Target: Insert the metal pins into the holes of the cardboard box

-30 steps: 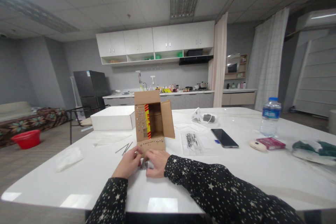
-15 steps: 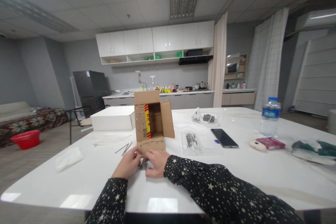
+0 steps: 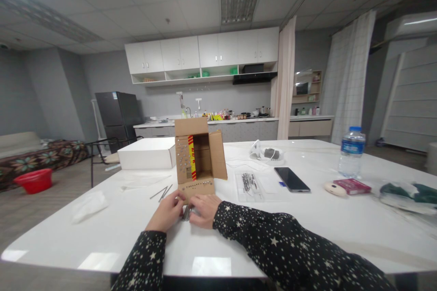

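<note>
An open cardboard box [image 3: 184, 160] stands on its side on the white table, with small metal studs in its face and its lower flap [image 3: 201, 187]. At that flap's left corner, my left hand [image 3: 167, 213] has its thumb and fingers pinched together; what is between them is hidden. My right hand [image 3: 205, 211] is curled at the flap's front edge, its fingertips out of sight. Thin metal pins [image 3: 186, 213] lie bunched between both hands. A few more thin rods [image 3: 161, 192] rest left of the box.
Right of the box is a clear plastic case [image 3: 251, 186] holding metal pieces, then a phone [image 3: 292, 179], a red packet [image 3: 351, 186] and a water bottle [image 3: 351, 152]. A white box [image 3: 146, 154] stands behind on the left, with a crumpled plastic bag [image 3: 90, 207] nearer me.
My right hand has shifted very slightly at the flap. My left hand and the box look the same.
</note>
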